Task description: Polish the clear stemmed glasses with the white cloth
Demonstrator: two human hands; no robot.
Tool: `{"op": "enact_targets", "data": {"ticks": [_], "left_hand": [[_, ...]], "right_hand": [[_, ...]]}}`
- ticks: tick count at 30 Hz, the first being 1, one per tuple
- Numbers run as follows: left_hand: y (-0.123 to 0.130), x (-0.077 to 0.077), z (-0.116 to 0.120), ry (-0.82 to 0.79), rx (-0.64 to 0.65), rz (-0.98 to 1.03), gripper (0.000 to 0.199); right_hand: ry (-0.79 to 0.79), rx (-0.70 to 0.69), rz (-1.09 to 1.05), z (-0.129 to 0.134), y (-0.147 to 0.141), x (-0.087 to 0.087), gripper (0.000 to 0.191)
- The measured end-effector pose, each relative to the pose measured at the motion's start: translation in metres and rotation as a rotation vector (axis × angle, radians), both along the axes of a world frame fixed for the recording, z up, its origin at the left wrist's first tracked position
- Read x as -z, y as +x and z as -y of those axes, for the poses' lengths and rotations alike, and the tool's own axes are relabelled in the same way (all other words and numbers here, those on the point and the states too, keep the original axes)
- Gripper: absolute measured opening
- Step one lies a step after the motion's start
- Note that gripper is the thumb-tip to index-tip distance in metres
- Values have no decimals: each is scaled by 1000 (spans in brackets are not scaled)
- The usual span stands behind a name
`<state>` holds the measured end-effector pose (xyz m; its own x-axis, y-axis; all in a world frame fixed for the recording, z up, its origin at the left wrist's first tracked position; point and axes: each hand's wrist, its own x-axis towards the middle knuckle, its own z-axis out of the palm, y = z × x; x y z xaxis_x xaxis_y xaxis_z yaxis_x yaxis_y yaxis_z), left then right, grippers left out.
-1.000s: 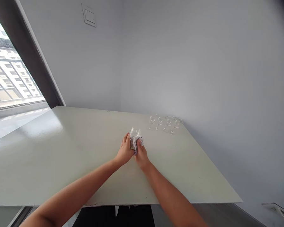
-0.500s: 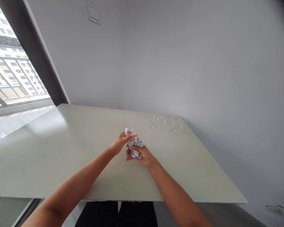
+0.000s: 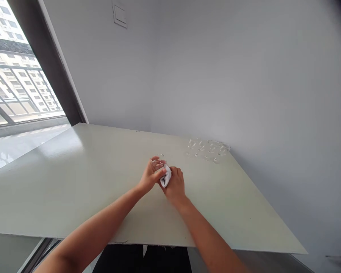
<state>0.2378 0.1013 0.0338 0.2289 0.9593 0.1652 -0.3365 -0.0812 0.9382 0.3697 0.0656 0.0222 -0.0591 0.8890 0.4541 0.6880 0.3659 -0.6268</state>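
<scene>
Your two hands are together, near the middle of the table, and they touch each other.

Your left hand (image 3: 151, 177) is closed around a clear wine glass (image 3: 158, 163). The round top of the glass pokes out above your hand and leans a little. Its stem and foot are hidden, so it is hard to see how it sits in your hand.

Your right hand (image 3: 174, 186) is closed on a white cloth (image 3: 166, 176) and presses it up against the glass. The cloth is bunched up and sits between your two hands. It is hard to tell if the glass touches the table.

The table (image 3: 74, 189) is big, smooth and pale green. At 2 o'clock from your hands, near the far corner, four more wine glasses (image 3: 208, 149) stand close together in a row. They are see-through and small in the view.

Behind the table is a pale grey wall (image 3: 244, 76), with a small square plate (image 3: 119, 16) high up at 12 o'clock. At 10 o'clock, a big window (image 3: 22, 68) shows tall buildings (image 3: 14, 41). At 6 o'clock, below the near table edge, you can see your dark trousers (image 3: 142, 261)
</scene>
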Motion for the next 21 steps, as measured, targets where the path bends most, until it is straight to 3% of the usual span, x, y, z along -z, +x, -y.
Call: {"op": "enact_targets", "data": {"ticks": [3,6,8,10,13,16,18,21], "left_hand": [[0,-6,9,54,80,18,52],[-3,-9,9,-61,162,72,40],[-4,-8,5,-207,175,167,39],[-6,-7,-3,-375,102,271,38],[-12,-4,-18,-546,-106,445,29],[-20,-3,-30,-597,-287,604,26],[-20,-3,-28,-686,-279,661,27],[-14,-3,-14,-850,-130,691,34]], "right_hand": [[-357,-235,-439,4,-7,0,39],[-686,-525,-868,1,-9,4,40],[-782,-550,-1031,-2,-8,8,42],[-782,-497,-1059,-7,-5,12,41],[-587,-334,-860,-9,3,14,41],[-157,-108,-492,-4,5,11,43],[141,-58,-214,3,-3,10,49],[442,-173,129,11,-19,16,56]]}}
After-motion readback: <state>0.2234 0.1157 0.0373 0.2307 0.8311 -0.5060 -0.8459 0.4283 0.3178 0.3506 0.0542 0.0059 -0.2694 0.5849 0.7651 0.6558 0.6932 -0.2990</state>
